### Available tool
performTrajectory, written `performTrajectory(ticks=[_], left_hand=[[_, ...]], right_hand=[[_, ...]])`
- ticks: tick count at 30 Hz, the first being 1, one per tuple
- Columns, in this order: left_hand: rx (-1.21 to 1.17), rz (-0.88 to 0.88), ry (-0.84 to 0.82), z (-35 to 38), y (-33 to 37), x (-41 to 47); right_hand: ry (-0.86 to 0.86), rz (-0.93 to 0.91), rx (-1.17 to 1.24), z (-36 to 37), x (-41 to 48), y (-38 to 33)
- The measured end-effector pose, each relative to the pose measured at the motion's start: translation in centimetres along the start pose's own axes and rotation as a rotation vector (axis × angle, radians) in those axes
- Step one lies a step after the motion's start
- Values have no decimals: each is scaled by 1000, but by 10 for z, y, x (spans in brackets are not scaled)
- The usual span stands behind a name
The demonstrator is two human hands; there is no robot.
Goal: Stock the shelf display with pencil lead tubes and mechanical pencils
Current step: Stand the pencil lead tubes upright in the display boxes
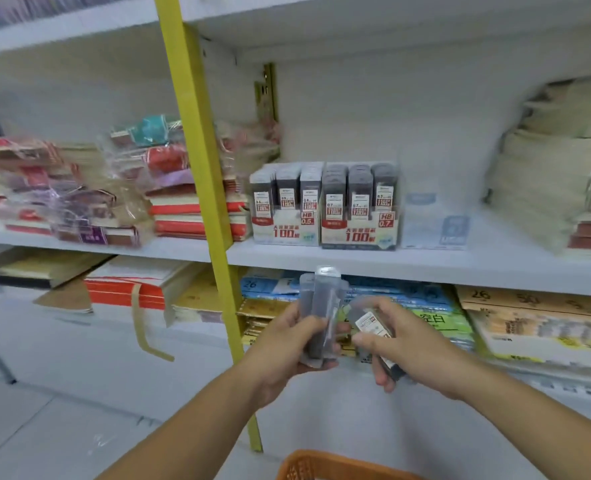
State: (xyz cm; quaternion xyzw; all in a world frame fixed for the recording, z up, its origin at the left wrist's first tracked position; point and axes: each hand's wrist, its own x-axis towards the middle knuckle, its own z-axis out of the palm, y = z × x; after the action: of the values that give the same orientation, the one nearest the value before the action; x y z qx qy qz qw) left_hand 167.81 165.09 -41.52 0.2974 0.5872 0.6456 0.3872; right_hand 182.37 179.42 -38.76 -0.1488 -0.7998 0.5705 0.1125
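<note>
The left hand grips a bundle of lead tubes; the right hand pinches one tube beside it. Likely sorting; next that tube needs lifting into the display box above.

My left forearm and right forearm rise from the bottom edge and converge at lower centre. My left hand curls round a bundle of lead tubes. Just beside it, my right hand pinches a single tube.

Stationery shop: stocked shelves, notebooks.
</note>
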Motion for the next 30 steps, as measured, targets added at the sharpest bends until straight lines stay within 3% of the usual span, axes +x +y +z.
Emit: performTrajectory(ticks=[5,12,15,20,30], left_hand=[[-80,68,45,-1,-2,10],[199,260,103,8,1,16],[113,262,136,8,0,17],[-32,226,230,-3,1,19],[-92,246,234,-3,11,19]], right_hand=[[85,-39,54,3,7,5],[39,-39,4,-12,9,-1],[39,-36,29,-18,10,-8],[204,-75,422,-28,13,-18],[379,-144,348,-12,22,-33]])
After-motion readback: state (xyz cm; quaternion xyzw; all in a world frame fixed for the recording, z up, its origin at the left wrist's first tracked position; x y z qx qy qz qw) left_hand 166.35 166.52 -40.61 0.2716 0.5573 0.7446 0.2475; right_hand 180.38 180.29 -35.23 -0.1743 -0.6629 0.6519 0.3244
